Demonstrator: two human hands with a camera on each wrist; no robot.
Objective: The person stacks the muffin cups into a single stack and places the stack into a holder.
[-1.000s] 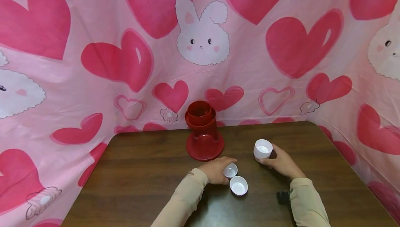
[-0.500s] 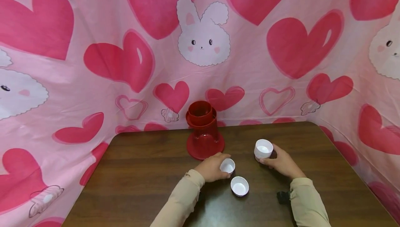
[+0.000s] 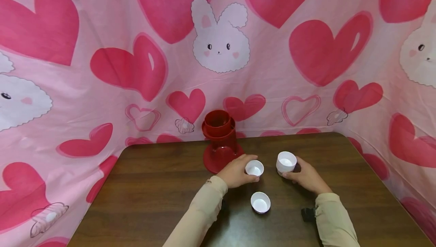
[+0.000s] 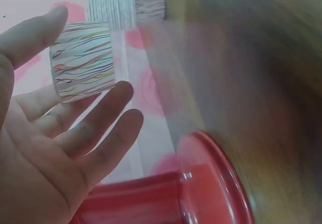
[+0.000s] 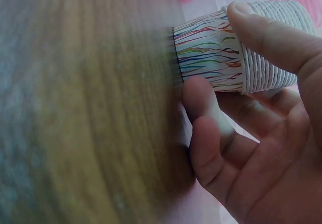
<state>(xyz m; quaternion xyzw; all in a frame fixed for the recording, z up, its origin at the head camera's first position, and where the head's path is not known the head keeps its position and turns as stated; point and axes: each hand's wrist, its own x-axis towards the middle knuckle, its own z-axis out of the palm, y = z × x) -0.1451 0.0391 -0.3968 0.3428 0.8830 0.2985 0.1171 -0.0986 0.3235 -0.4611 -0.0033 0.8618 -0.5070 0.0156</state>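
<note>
In the head view my left hand [image 3: 234,173] holds a small white paper cup [image 3: 254,168], mouth up, between thumb and fingers. The left wrist view shows coloured wavy lines on that cup's side [image 4: 83,63], and the cup is off the table. To the right, my right hand [image 3: 308,176] grips a stack of nested paper cups [image 3: 285,162]. Close rims form a white ribbed band on the stack [image 5: 274,45], above the lined lowest cup, which stands at the tabletop. A single paper cup [image 3: 260,203] sits upright nearer me, untouched.
A red stand [image 3: 223,162] with a round base and upright cylinder is behind my left hand, with a red open cylinder [image 3: 217,124] in its top. Brown wooden table [image 3: 153,194]; a pink heart-patterned cloth [image 3: 272,76] hangs behind it.
My left hand has lifted its paper cup away from the single one, first slightly left, then back and right toward the stack. My right hand and the stack have stayed in place.
</note>
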